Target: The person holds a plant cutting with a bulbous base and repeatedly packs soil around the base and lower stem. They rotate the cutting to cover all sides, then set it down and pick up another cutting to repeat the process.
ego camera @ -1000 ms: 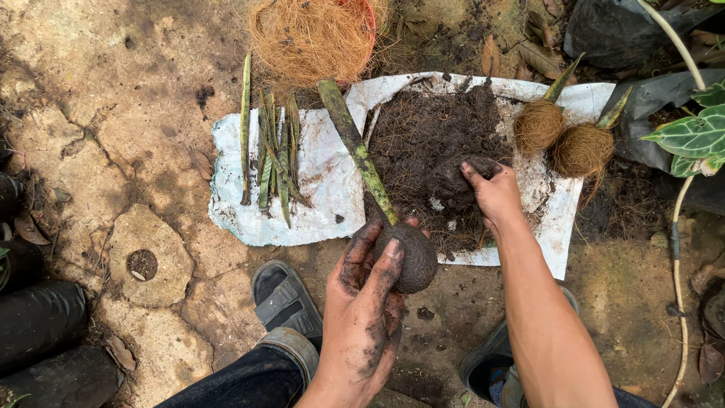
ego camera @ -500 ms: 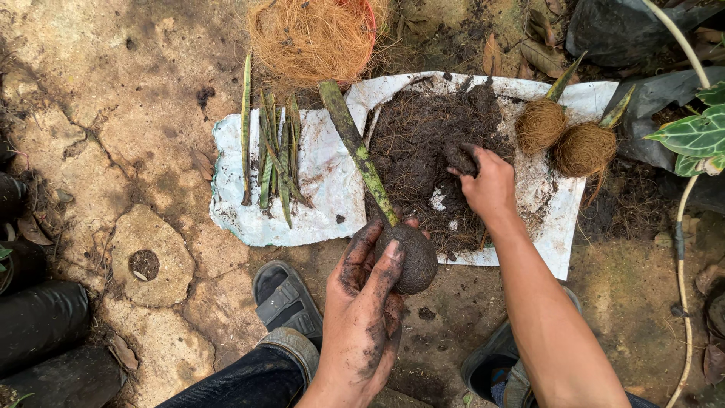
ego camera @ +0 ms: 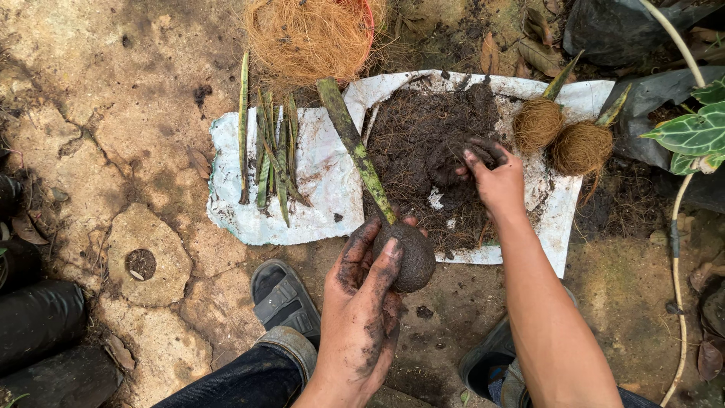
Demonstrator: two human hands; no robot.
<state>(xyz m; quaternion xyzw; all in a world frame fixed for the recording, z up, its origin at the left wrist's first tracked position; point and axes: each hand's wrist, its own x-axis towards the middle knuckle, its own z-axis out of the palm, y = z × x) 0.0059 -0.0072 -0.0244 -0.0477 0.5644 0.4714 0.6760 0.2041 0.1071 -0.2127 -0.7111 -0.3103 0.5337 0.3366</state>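
head view: the left hand cups a dark, damp soil ball packed round the base of a long green leaf cutting, fingers curled against the ball's side and thumb pressed along it, so the ball sits held just in front of the near edge of the white plastic sheet. the right hand is dug into the loose soil heap on that sheet, fingers bent and closing on a clump of the mix.

risks, as i judge them: the ball looks only hand-pressed, so a slack grip or a squeeze too hard could crack it and drop crumbs off the sheet onto the ground. the cutting leans long and top-heavy toward the coir, and a twist of the wrist could lever it loose from the ball. soil-slick fingers make a slip likelier.

textures: the soil is black, fibrous and crumbly. the sheet is thin, wrinkled and smeared. 2 finished balls wrapped in brown coir rest at the sheet's far right corner, hairy and round, each with a leaf tip poking out. a bundle of spare cuttings lies flat on the sheet's left part, narrow, stiff and mottled. a tangle of coir fibre sits in an orange basin beyond.
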